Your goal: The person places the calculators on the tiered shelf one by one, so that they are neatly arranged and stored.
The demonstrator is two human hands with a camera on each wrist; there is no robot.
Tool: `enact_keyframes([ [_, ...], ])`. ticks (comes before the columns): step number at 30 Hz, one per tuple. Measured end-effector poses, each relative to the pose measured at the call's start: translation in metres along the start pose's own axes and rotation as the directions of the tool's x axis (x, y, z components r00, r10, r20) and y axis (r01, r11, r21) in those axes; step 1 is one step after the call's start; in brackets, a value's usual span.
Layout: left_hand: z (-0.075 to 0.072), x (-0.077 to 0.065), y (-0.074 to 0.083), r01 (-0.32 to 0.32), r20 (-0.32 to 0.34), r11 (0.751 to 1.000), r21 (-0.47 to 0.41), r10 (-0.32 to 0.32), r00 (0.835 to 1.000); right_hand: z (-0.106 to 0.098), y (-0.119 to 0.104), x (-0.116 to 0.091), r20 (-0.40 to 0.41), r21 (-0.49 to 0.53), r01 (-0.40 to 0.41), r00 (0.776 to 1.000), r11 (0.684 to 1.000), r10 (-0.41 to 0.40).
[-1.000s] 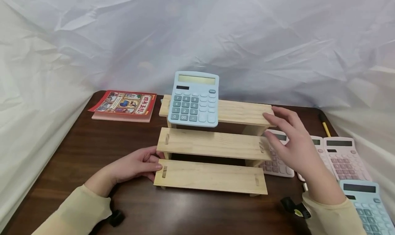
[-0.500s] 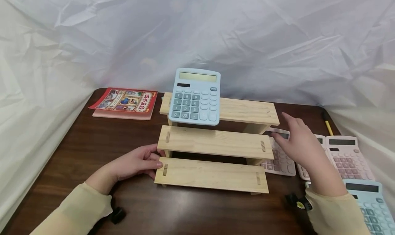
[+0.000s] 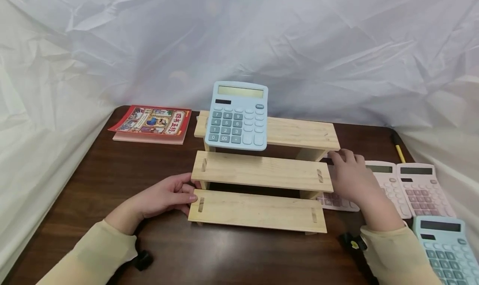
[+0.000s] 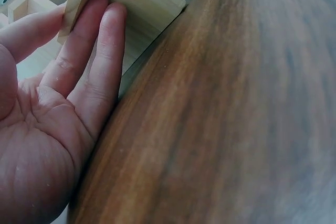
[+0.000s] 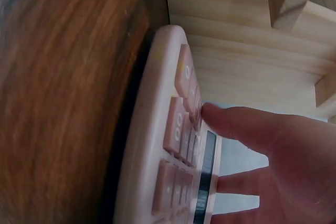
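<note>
A three-step wooden shelf [image 3: 262, 168] stands mid-table, with a light blue calculator [image 3: 239, 116] propped upright on its top step at the left. My left hand [image 3: 164, 195] grips the left end of the bottom step board, thumb above and fingers below; the left wrist view shows the fingertips [image 4: 113, 14] against the wood. Over a pink calculator [image 5: 152, 140] lying flat at the shelf's right side is my right hand [image 3: 355, 179]. Its thumb [image 5: 231, 121] meets the keys while the fingers reach past the display end, their tips hidden.
Right of that hand lie two more pink calculators [image 3: 423, 189] and a blue one [image 3: 445, 251]. A black and yellow pen [image 3: 398, 148] is at the back right. A red-covered book [image 3: 153, 123] occupies the back left corner. White sheeting [image 3: 187, 40] surrounds the table.
My right hand has left the top step's right end, swung out to the right, then lowered onto the nearest pink calculator. The left hand has kept its hold on the shelf.
</note>
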State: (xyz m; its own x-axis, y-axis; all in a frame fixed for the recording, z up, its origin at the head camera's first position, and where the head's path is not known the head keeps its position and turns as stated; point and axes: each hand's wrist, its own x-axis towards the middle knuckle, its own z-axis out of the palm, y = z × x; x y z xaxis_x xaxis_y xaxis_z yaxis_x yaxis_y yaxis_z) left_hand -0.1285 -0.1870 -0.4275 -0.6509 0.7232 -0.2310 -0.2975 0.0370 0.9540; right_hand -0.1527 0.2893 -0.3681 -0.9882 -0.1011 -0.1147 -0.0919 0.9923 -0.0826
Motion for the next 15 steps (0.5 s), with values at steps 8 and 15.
enact_keyframes([
  [8,-0.0010,0.0000,0.0003,0.003,-0.002,1.000,0.022,-0.003,1.000,0.0050,-0.0025,-0.0014,-0.010,-0.001,0.120,0.993,0.993,-0.120],
  [15,-0.0012,0.0014,0.0030,0.010,-0.004,1.000,0.021,-0.010,1.000,0.0058,-0.0042,0.0001,0.025,0.043,0.138,0.990,0.990,-0.139],
])
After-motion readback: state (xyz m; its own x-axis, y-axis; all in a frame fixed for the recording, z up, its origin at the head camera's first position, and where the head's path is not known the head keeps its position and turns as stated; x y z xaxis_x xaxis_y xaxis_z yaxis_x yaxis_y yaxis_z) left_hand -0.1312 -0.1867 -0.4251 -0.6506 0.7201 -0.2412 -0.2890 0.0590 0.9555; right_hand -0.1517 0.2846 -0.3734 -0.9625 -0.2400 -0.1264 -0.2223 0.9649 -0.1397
